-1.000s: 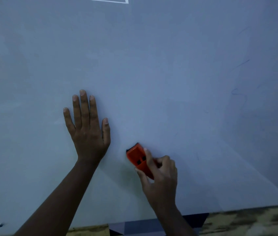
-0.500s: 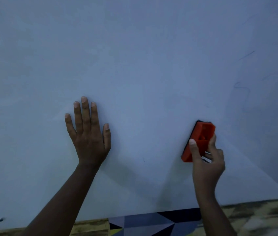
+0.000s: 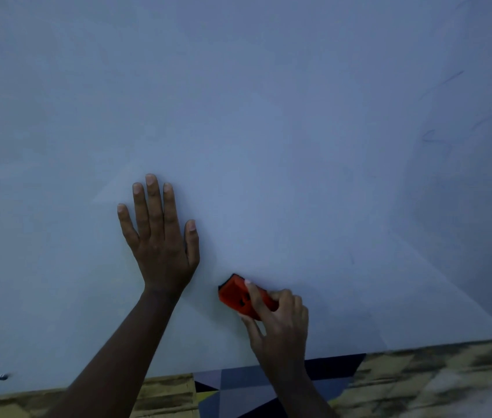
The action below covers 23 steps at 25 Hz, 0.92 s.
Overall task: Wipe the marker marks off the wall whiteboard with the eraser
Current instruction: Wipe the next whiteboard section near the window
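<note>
the right hand (image 3: pixel 278 321) pinches a blocky orange plastic eraser (image 3: pixel 240 294) against the smooth whiteboard (image 3: pixel 238 116) low down — the left hand (image 3: pixel 160 239) lies flat beside it, fingers spread straight. faint marker strokes (image 3: pixel 432 137) sit far right.

We have only one view. The camera sits on the person's head and looks forward and a little down, straight at the whiteboard (image 3: pixel 238 116). It is close, so the board fills almost the whole picture. The board's bottom edge runs along the bottom, and a strip of floor (image 3: pixel 435 384) shows below it from 4 to 8 o'clock. Both arms come up from 6 o'clock. The left hand (image 3: pixel 160 236) is near the middle, and the right hand (image 3: pixel 281 321) is toward 5 o'clock.
</note>
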Each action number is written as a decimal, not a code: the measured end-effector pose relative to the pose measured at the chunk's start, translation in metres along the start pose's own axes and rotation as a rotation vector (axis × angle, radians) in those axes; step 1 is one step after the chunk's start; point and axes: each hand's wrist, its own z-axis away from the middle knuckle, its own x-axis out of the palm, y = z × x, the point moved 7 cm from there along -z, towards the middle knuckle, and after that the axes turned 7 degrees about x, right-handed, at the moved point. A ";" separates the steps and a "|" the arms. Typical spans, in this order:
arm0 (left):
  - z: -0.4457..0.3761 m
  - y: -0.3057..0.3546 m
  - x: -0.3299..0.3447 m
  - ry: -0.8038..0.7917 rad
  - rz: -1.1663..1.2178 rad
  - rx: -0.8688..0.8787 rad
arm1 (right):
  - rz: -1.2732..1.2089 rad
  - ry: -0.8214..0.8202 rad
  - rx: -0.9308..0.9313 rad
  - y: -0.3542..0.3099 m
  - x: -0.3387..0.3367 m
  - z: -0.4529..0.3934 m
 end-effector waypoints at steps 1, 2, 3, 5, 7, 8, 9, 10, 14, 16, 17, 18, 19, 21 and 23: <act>0.004 0.001 0.000 -0.005 0.005 -0.004 | 0.007 -0.002 -0.011 0.004 0.000 0.002; 0.010 0.002 0.000 -0.011 0.012 -0.004 | -0.005 0.011 0.010 0.010 -0.003 0.002; 0.015 0.003 0.001 -0.017 0.017 0.000 | -0.038 0.043 0.072 0.020 -0.009 0.000; 0.026 0.005 0.002 -0.027 0.014 0.011 | -0.156 0.148 0.294 0.051 -0.023 -0.005; 0.038 0.006 0.004 -0.039 0.017 0.015 | -0.308 0.244 0.549 0.088 -0.035 -0.003; 0.044 0.007 0.005 -0.045 0.020 0.020 | -0.376 0.283 0.655 0.105 -0.039 0.000; 0.051 0.007 0.005 -0.055 0.022 0.025 | -0.428 0.313 0.743 0.119 -0.039 0.007; 0.058 0.008 0.006 -0.066 0.024 0.031 | -0.467 0.335 0.815 0.129 -0.036 0.014; 0.078 0.009 0.008 -0.094 0.031 0.041 | -0.532 0.356 0.954 0.137 -0.019 0.038; 0.083 0.010 0.009 -0.098 0.033 0.044 | -0.514 0.348 0.919 0.126 -0.018 0.035; 0.086 0.010 0.010 -0.100 0.036 0.044 | -0.491 0.334 0.849 0.116 -0.017 0.030; 0.089 0.010 0.010 -0.103 0.039 0.043 | -0.448 0.313 0.745 0.104 -0.014 0.026; 0.092 0.011 0.011 -0.107 0.041 0.039 | -0.376 0.278 0.620 0.088 -0.010 0.023; 0.099 0.013 0.012 -0.115 0.047 0.025 | -0.172 0.170 0.368 0.054 0.008 0.027; 0.104 0.014 0.014 -0.127 0.056 0.012 | -0.023 0.076 0.205 0.033 0.032 0.044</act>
